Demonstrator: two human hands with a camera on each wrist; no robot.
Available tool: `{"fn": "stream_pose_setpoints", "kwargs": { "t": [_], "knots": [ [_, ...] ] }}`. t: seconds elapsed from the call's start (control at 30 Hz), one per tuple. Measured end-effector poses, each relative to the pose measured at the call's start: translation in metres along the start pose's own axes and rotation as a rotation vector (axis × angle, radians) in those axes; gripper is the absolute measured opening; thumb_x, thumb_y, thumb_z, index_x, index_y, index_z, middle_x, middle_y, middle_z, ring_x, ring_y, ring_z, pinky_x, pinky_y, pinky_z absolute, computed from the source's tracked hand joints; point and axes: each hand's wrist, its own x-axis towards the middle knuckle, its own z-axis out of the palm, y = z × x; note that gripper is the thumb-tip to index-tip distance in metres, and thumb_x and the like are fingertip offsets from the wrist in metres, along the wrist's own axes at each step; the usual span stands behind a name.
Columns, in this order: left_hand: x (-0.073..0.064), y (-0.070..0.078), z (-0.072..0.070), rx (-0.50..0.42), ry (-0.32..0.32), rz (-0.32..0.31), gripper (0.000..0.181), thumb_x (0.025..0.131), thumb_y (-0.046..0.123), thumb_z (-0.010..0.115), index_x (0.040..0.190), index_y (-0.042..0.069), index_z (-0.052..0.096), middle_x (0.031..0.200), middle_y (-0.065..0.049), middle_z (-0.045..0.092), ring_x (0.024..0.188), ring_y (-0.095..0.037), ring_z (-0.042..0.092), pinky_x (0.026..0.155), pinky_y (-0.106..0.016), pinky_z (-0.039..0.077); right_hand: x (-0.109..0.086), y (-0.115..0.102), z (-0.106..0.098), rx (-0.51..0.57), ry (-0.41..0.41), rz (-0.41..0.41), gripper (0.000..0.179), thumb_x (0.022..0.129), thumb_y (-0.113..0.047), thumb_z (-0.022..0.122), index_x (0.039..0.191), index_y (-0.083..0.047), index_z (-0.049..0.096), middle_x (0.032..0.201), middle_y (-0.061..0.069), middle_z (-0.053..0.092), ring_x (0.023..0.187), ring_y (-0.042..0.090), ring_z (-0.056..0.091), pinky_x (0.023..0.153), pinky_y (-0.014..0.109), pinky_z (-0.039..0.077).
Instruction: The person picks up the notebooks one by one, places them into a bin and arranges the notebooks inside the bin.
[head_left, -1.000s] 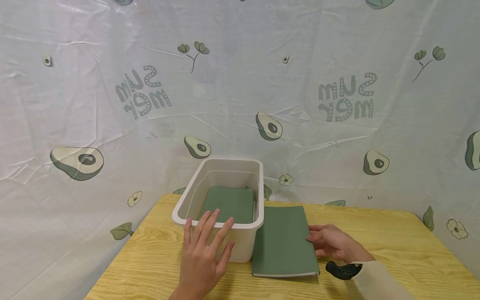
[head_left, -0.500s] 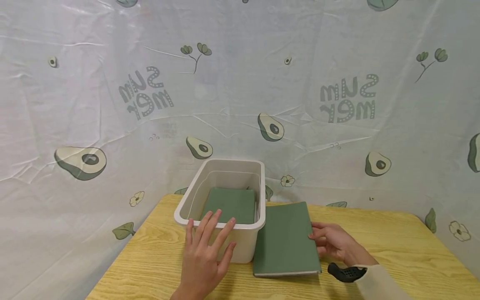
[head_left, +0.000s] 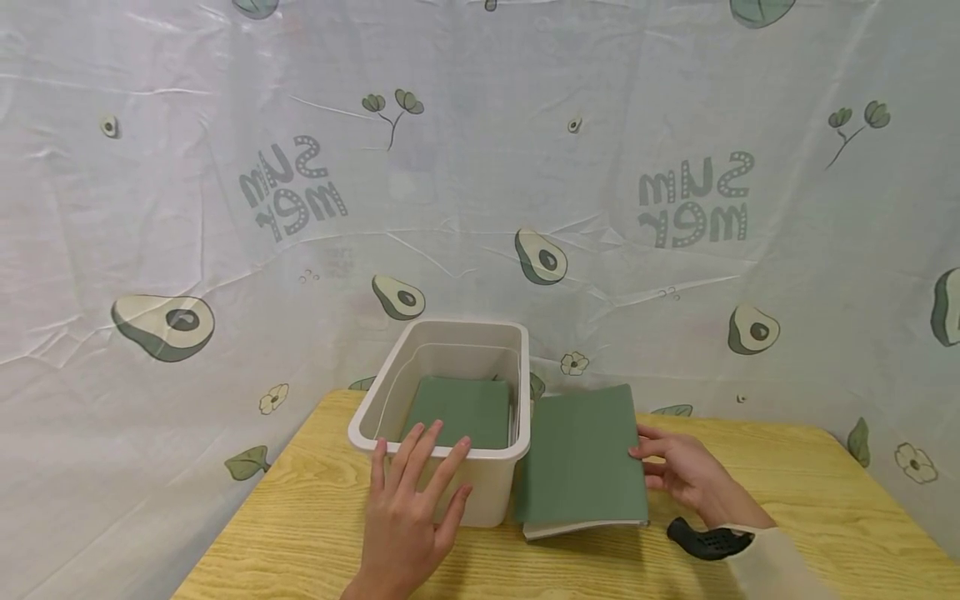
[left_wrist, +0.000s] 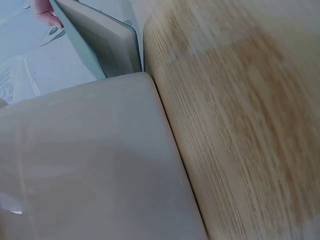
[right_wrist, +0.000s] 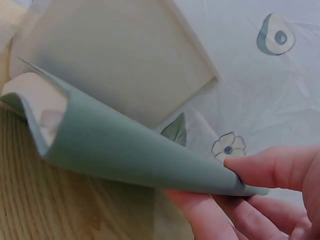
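My right hand (head_left: 688, 471) pinches the right edge of a green-covered notebook (head_left: 585, 458), thumb on one side and fingers beneath. The notebook is tilted, its far side raised and its cover parting from the pale pages at the near edge. In the right wrist view its green spine (right_wrist: 115, 145) runs toward my thumb. Left of it stands a whitish plastic bin (head_left: 480, 492), with another green notebook (head_left: 459, 410) lying inside. Fingers spread and fairly straight, my left hand (head_left: 408, 508) rests against the bin's front rim. The left wrist view is mostly bin wall (left_wrist: 90, 160).
A light wood table (head_left: 277, 508) carries the bin and reaches past the right hand. Behind it hangs a pale curtain (head_left: 480, 183) printed with avocados and flowers. A black band (head_left: 708, 542) shows at the right wrist.
The right hand has raised the notebook's far side and shifted it slightly right and away; its cover has started to part from the pages. The left hand and bin have stayed in place.
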Motion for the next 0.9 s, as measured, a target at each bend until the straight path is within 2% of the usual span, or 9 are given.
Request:
{"fn": "stream_pose_setpoints", "kwargs": {
  "t": [0.3,0.5,0.7,0.9],
  "knots": [
    [0.000,0.001,0.001,-0.003,0.001,-0.001,0.046,0.112,0.048,0.044,0.144,0.025,0.067,0.148,-0.015,0.063,0.137,-0.039,0.058,0.113,-0.071,0.029,-0.014,-0.023,-0.008,0.012,0.025,-0.013,0.083,0.102,-0.004,0.063,0.169,0.000,0.014,0.113,0.000,0.061,0.087,0.014,0.072,0.072,0.024,0.063],
    [0.000,0.001,0.000,-0.002,0.003,-0.002,0.046,0.112,0.048,0.044,0.144,0.025,0.067,0.148,-0.016,0.064,0.136,-0.039,0.058,0.119,-0.067,0.025,-0.023,-0.043,-0.010,0.027,-0.017,-0.043,0.084,0.105,-0.006,0.060,0.170,-0.003,0.009,0.113,-0.002,0.062,0.092,0.013,0.072,0.076,0.025,0.064],
    [0.000,0.001,0.000,-0.001,0.005,-0.002,0.046,0.112,0.048,0.043,0.144,0.024,0.067,0.147,-0.016,0.064,0.136,-0.039,0.058,0.118,-0.068,0.026,-0.032,-0.072,-0.009,0.059,-0.043,-0.064,0.086,0.105,-0.006,0.060,0.172,-0.009,0.005,0.110,-0.005,0.065,0.086,0.010,0.074,0.069,0.020,0.061],
    [0.000,0.000,0.001,-0.002,0.003,0.000,0.046,0.112,0.048,0.043,0.144,0.025,0.067,0.147,-0.016,0.064,0.136,-0.039,0.058,0.114,-0.071,0.029,-0.040,-0.098,-0.011,0.066,-0.028,-0.090,0.087,0.107,-0.007,0.058,0.172,-0.014,0.002,0.128,-0.005,0.050,0.094,0.007,0.069,0.071,0.018,0.060]
  ]
}}
